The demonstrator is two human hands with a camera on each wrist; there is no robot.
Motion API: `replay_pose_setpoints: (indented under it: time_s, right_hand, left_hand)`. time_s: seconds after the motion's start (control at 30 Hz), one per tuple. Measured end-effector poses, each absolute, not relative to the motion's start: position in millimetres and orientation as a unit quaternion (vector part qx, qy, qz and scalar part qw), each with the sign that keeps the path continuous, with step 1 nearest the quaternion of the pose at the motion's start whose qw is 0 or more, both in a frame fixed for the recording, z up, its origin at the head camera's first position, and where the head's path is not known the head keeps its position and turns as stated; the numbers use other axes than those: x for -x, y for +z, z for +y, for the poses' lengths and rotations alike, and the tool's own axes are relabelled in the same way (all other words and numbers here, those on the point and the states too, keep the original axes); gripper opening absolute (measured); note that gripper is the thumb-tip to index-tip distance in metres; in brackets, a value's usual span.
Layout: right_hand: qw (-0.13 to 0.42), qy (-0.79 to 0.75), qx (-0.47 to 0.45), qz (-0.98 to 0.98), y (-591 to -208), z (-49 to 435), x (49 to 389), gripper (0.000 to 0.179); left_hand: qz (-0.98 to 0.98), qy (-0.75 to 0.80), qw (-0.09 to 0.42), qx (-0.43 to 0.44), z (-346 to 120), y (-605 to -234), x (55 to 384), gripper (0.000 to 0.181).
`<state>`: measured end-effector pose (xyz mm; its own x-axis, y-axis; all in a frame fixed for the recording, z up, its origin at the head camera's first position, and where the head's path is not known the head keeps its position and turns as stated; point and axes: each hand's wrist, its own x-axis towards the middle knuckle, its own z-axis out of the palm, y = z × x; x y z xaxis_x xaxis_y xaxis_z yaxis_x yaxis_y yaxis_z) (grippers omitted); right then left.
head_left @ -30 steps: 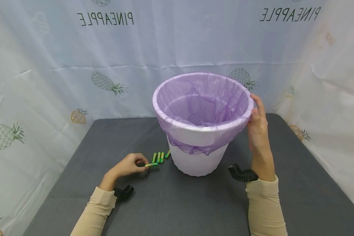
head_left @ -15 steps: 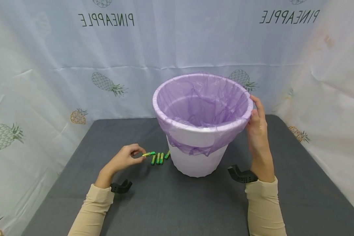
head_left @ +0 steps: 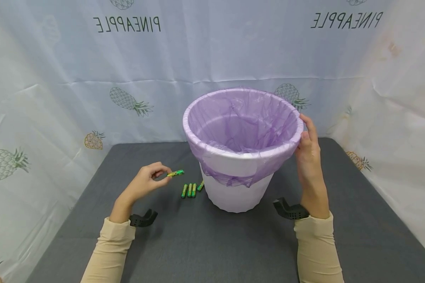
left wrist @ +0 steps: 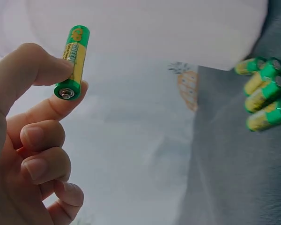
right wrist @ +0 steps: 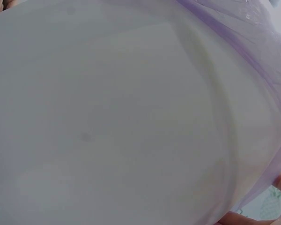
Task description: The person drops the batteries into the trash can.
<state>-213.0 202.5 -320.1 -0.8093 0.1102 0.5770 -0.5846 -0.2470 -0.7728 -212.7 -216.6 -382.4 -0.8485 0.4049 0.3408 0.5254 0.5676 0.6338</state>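
Left hand (head_left: 144,182): thumb and index finger pinch a GP battery (head_left: 177,173), raised above the grey table (head_left: 230,251); four similar batteries (head_left: 189,190) lie below and to their right. Right hand (head_left: 309,159): fingers touch the purple-lined white wastebasket (head_left: 239,195) at its rim; whether they grip cannot be determined.

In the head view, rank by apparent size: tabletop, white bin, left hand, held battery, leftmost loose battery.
1. Tabletop
2. White bin
3. Left hand
4. Held battery and leftmost loose battery: roughly alike; nearness makes ranking unsure.
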Motion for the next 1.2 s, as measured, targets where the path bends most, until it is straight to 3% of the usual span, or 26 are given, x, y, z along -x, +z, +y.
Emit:
replay_pose_setpoints:
  time_s: [1.2]
  right_hand:
    - [0.235,0.762,-0.198,-0.57,-320.0,202.7,213.0,0.048]
  left_hand:
    - [-0.838,-0.383,0.276,0.274,-203.1,-316.1,210.0,0.01]
